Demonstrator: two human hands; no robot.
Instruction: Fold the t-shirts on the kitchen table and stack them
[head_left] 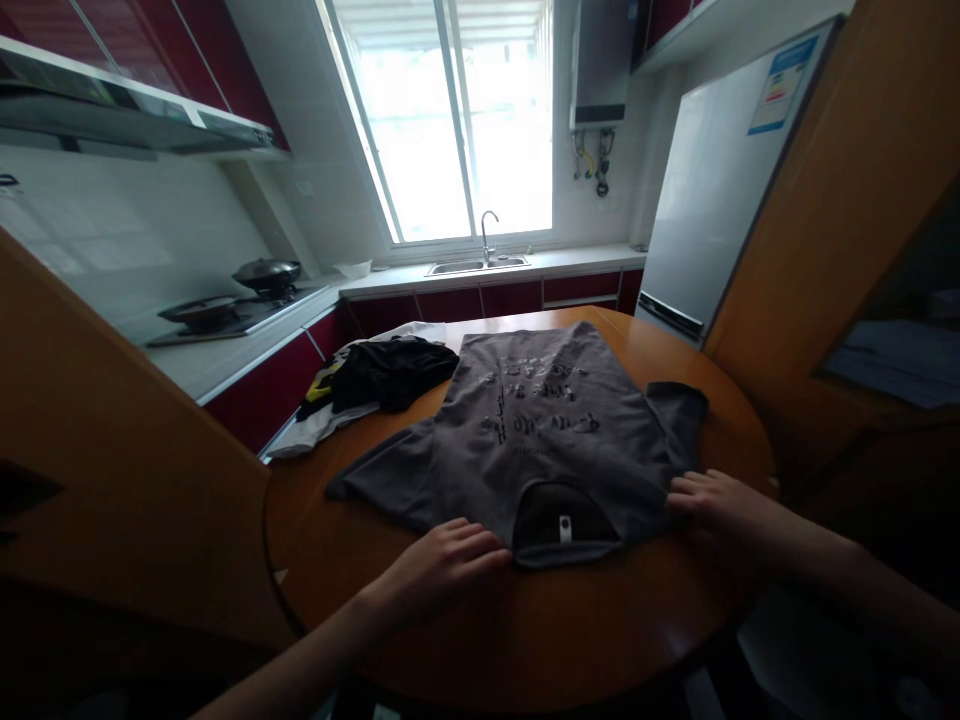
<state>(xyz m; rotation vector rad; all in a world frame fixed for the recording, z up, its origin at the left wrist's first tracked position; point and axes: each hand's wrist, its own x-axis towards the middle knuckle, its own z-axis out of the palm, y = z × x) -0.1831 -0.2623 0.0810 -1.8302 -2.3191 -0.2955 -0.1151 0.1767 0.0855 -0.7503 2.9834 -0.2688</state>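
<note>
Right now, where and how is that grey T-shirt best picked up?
Probably by the shoulder edges, pinched either side of the collar, coming from the near side: the grey T-shirt lies spread flat, neckline nearest, with left hand and right hand at that edge.

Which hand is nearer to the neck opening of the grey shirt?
Left. The left hand is right beside the neck opening; the right hand is farther from it, at the shirt's edge near the sleeve on that side.
</note>
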